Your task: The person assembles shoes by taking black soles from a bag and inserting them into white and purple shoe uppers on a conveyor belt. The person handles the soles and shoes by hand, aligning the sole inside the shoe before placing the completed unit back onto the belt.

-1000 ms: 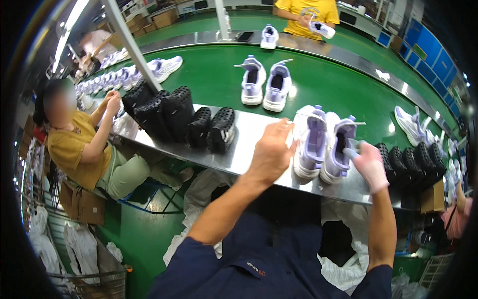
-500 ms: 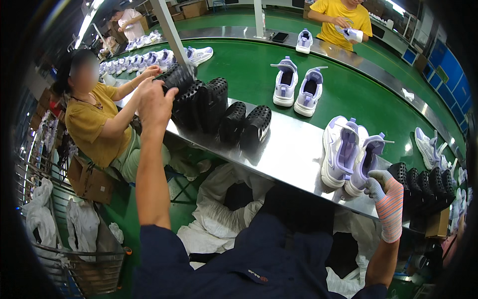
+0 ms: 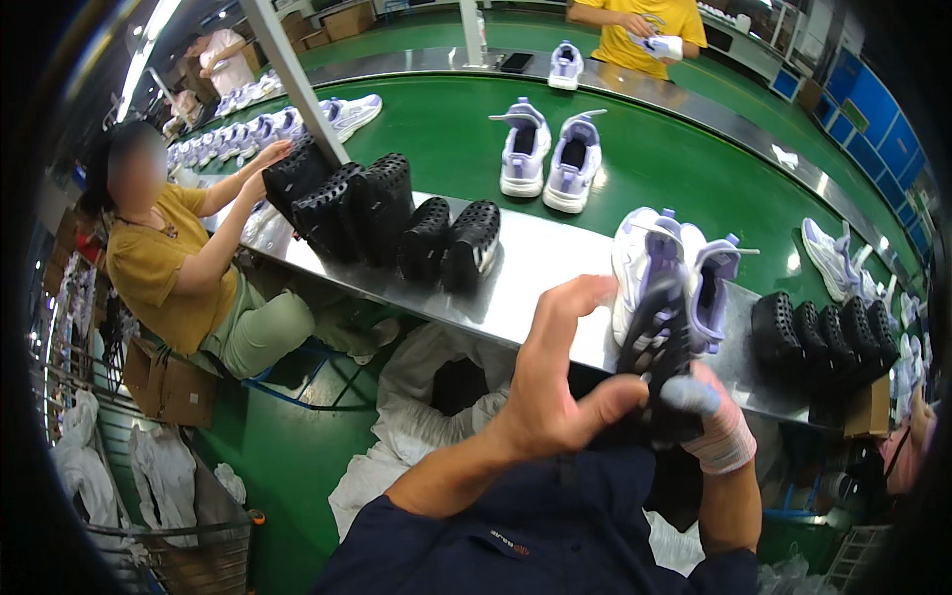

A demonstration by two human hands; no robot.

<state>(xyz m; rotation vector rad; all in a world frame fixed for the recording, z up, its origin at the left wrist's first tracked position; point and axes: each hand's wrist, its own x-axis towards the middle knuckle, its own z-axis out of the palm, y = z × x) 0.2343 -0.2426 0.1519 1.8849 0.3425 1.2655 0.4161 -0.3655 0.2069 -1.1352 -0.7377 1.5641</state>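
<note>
A black perforated shoe form (image 3: 658, 332), blurred by motion, is upright in front of my body. My right hand (image 3: 721, 426), in a striped knit glove, is closed around its lower end. Beside it my bare left hand (image 3: 545, 392) has its fingers and thumb spread apart, the thumb tip against the form's lower side. Just behind the form, a white-and-lilac sneaker (image 3: 625, 273) stands on the metal ledge, partly covered by it. Its mate (image 3: 706, 322) is to the right, heel pull tab raised.
Several black forms (image 3: 382, 208) line the metal ledge (image 3: 545, 248) on the left; more (image 3: 778, 332) stand at right. Another sneaker pair (image 3: 572, 174) rests on the green belt (image 3: 426, 129). A seated co-worker (image 3: 164, 258) reaches in from the left. A wire cart (image 3: 188, 531) stands lower left.
My left hand has come from the forms at left to the middle, bringing a black form. My right hand has left the sneaker and now grips that form. The view has shifted slightly.
</note>
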